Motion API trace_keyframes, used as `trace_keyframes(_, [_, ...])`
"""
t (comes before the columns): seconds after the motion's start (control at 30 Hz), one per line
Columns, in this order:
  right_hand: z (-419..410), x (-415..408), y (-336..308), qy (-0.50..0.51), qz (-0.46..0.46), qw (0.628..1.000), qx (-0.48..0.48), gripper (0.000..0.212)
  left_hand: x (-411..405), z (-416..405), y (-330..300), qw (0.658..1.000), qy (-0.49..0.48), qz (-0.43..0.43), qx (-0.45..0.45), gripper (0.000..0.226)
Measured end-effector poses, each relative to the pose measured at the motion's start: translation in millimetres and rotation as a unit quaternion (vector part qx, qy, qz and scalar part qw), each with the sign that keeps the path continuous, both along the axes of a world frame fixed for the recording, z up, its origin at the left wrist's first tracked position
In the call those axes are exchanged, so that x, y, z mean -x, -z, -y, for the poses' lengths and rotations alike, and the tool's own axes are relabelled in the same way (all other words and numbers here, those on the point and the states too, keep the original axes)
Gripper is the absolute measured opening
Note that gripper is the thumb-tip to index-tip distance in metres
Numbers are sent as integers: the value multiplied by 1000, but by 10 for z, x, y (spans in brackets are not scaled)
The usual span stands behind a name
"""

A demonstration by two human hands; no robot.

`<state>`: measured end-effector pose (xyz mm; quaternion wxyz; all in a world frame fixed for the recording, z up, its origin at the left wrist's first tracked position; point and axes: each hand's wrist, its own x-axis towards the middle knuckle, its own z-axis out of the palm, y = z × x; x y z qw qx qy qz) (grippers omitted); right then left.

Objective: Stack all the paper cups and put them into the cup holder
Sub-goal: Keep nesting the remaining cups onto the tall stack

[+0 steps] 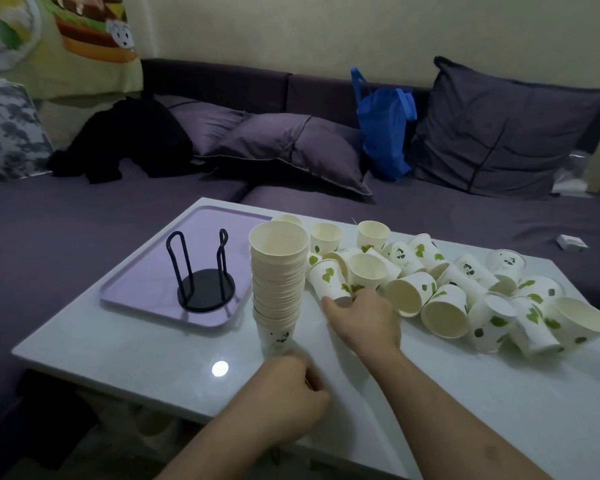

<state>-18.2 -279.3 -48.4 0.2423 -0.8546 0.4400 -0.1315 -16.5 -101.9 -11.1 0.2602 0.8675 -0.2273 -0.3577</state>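
Black wire cup holder (201, 271): upright on your lilac plastic tray (136, 282), empty. Tall stack of white paper cups (278, 282): right of it, on the white table (118, 351); your left hand (288, 393) curls round its base. Your right hand (364, 323): fingers around a leaf-printed paper cup (328, 280) at the edge of the loose cup heap (482, 289).

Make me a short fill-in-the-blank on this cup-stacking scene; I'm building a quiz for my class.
1. The black cup holder stands on a ____ tray.
2. The tall stack of cups stands just ____ of the tray.
3. The right hand has its fingers on a loose cup printed with green ____.
4. The bag on the sofa is ____.

Missing words: purple; right; leaves; blue
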Motion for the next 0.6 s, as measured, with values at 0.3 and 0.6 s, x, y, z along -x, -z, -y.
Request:
trace_keyframes(0.3, [290, 656, -470, -81, 232, 942, -229, 53, 88, 280, -221, 940, -134, -220, 223, 50])
trace_keyframes(0.6, [334, 1177, -670, -314, 120, 867, -367, 33, 254, 287, -275, 885, -191, -208, 370, 78])
